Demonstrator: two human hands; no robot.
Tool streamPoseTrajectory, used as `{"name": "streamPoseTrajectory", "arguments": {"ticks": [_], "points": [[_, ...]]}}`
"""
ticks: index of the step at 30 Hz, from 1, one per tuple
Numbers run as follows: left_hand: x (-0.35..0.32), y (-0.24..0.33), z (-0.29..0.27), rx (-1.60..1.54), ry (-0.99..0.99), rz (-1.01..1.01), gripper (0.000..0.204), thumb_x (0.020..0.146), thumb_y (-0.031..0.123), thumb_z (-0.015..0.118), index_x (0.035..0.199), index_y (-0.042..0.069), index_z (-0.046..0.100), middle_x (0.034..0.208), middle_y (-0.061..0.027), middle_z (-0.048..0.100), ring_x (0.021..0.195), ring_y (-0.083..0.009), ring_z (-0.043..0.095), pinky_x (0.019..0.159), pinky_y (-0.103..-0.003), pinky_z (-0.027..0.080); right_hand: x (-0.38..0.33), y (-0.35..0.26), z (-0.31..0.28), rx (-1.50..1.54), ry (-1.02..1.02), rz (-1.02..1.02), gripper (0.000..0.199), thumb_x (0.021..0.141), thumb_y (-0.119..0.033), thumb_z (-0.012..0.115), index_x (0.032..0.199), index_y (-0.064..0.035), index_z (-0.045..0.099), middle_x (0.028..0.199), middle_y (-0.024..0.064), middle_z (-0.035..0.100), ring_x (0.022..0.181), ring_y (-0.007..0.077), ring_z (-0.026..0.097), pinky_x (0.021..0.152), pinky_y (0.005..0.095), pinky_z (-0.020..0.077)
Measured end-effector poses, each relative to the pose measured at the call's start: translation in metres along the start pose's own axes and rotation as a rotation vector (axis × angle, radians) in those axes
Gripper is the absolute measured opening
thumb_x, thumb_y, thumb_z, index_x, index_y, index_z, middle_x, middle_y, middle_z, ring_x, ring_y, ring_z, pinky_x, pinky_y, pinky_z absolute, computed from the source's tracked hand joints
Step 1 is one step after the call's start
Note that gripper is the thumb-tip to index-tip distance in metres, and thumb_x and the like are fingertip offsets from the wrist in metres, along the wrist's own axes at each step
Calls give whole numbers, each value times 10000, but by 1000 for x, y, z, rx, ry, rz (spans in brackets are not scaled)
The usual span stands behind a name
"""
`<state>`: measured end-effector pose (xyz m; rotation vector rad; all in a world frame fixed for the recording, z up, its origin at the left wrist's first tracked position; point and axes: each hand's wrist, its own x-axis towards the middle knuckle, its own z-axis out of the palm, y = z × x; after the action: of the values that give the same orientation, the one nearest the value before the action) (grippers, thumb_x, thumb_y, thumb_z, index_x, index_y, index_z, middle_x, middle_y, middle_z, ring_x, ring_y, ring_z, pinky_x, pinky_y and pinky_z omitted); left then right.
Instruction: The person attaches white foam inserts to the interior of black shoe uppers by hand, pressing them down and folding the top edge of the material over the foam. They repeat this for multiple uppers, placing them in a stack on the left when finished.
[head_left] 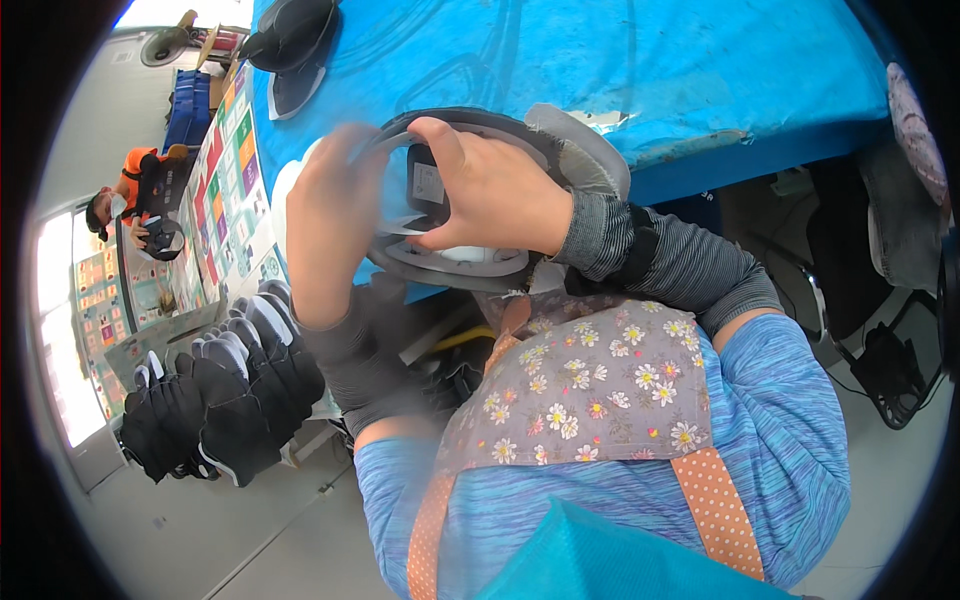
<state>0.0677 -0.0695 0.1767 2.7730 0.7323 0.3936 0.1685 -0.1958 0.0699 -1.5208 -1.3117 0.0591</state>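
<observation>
A black and grey shoe upper (590, 150) lies sideways at the near edge of the blue-covered table, its opening facing up. Inside the opening shows a black piece with a pale label (428, 183). My right hand (500, 190) grips the upper, with its thumb and a finger spread across the opening and the other fingers partly hidden. At the upper's left end, my left hand (335, 205) is smeared by motion, so its fingers cannot be made out. A white rounded edge shows just behind that hand.
The blue table cover (720, 70) stretches away beyond my hands. Black shoe uppers (295, 50) lie at its far left. A rack of black uppers with grey linings (240, 390) stands at my left. Farther off, a person in orange (140, 190) holds a dark piece. A chair (890, 370) stands at right.
</observation>
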Motion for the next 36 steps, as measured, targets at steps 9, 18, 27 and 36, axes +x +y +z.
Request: {"name": "streamPoseTrajectory", "arguments": {"ticks": [9, 18, 27, 36], "points": [[6, -2, 2, 102, -70, 9, 236, 937, 203, 697, 937, -6, 585, 733, -212, 585, 580, -322, 509, 570, -400, 418, -3, 0, -1, 45, -66, 49, 938, 688, -392, 897, 1337, 11, 352, 912, 179, 669, 926, 367, 688, 824, 426, 559], [5, -19, -6, -223, -240, -83, 329, 1032, 298, 583, 1165, 5, 649, 1070, -127, 712, 900, -201, 620, 821, -316, 470, -13, 2, 5, 297, -154, -148, 241, 878, -185, 748, 1075, -67, 676, 941, 127, 698, 876, 333, 675, 790, 409, 535], [-18, -36, 59, -852, 58, 21, 858, 1050, 658, 191, 1482, -37, 449, 1558, -174, 435, 1464, -279, 373, 1230, -415, 209, -16, 5, 13, 305, -71, -103, 273, 886, -99, 708, 1155, -54, 705, 902, 172, 705, 817, 355, 692, 714, 416, 555], [-26, -29, 70, -1008, 152, -86, 756, 1099, 556, 196, 1455, -52, 468, 1506, -181, 482, 1412, -284, 425, 1211, -418, 245, -14, 7, 24, 179, 59, -279, 401, 789, -57, 674, 1190, -47, 669, 898, 117, 707, 790, 323, 687, 693, 413, 553]]}}
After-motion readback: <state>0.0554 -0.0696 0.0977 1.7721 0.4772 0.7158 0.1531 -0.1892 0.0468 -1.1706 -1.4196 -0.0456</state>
